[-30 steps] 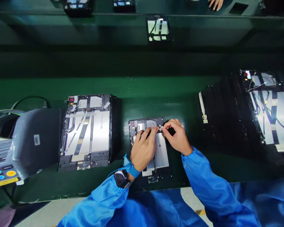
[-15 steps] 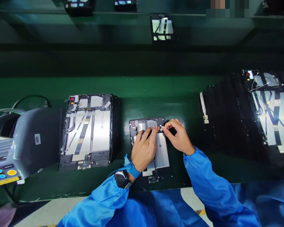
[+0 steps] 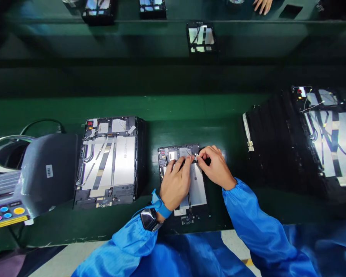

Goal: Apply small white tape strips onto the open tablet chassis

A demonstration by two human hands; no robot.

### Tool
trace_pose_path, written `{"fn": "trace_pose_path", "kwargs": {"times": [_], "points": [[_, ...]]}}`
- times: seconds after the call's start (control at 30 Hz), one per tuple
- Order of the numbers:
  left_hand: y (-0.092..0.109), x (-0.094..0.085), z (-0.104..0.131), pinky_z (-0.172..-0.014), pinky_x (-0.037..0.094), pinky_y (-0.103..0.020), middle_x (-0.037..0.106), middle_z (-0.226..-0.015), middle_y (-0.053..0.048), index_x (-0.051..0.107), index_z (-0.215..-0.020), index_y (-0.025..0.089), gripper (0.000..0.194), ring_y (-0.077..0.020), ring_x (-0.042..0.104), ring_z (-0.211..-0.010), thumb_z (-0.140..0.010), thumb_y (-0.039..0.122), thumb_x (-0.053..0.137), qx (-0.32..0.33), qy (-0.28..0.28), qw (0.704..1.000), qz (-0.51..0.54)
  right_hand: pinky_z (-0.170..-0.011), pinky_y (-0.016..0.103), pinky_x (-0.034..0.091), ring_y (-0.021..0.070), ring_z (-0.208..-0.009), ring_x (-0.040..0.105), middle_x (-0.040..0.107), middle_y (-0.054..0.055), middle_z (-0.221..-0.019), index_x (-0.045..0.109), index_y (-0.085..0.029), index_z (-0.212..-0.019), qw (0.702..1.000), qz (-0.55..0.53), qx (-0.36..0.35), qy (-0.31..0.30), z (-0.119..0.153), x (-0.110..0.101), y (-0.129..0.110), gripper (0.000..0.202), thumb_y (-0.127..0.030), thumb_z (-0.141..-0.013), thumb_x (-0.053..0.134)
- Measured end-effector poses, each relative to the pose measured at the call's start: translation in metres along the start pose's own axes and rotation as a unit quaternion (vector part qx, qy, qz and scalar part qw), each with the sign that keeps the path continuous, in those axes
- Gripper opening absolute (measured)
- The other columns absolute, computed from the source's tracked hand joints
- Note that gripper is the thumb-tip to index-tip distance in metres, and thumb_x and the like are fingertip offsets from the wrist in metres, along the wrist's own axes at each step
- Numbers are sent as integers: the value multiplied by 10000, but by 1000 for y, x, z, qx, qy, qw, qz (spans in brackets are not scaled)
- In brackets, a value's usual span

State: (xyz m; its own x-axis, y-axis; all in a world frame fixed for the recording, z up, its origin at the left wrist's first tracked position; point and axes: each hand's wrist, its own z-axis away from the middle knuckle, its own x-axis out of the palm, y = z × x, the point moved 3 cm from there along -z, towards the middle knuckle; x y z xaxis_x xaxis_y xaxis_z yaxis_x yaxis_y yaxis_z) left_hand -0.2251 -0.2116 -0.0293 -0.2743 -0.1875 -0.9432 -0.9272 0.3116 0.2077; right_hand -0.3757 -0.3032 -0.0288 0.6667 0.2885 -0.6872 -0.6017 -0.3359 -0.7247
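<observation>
**Small white piece [image 3: 196,156] pinched at the corner of an opened device [image 3: 196,184]**

The small white piece appears to be gripped between thumb and forefinger of the right hand [image 3: 215,167]; whether the frame is touched by it cannot be told. The device's upper part is covered by the fingers of the left hand [image 3: 175,184]; whether anything is pinched there is hidden. Best control would likely be had with the piece held lightly by its edge and the device steadied without pressure on its pale panel [image 3: 200,194]. The device is laid flat near the front edge of the green table [image 3: 173,107], between a left stack [image 3: 125,161] and a right stack [image 3: 327,154] of similar units.
</observation>
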Motion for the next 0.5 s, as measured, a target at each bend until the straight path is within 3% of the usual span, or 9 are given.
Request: {"fn": "trace_pose_path", "kwargs": {"times": [0.5], "points": [[-1,1,2,-1119,424,-474,633,-1454,-155,476,-1536,57,529,-294,567,-1349,-1007,74,463,-9,-15,1000,-1,-772,347,319,227,-819,538,573,7,-756,571,-221,-880,997,70,39,-23,-6,-6,5,157,-333,-934,666]]}}
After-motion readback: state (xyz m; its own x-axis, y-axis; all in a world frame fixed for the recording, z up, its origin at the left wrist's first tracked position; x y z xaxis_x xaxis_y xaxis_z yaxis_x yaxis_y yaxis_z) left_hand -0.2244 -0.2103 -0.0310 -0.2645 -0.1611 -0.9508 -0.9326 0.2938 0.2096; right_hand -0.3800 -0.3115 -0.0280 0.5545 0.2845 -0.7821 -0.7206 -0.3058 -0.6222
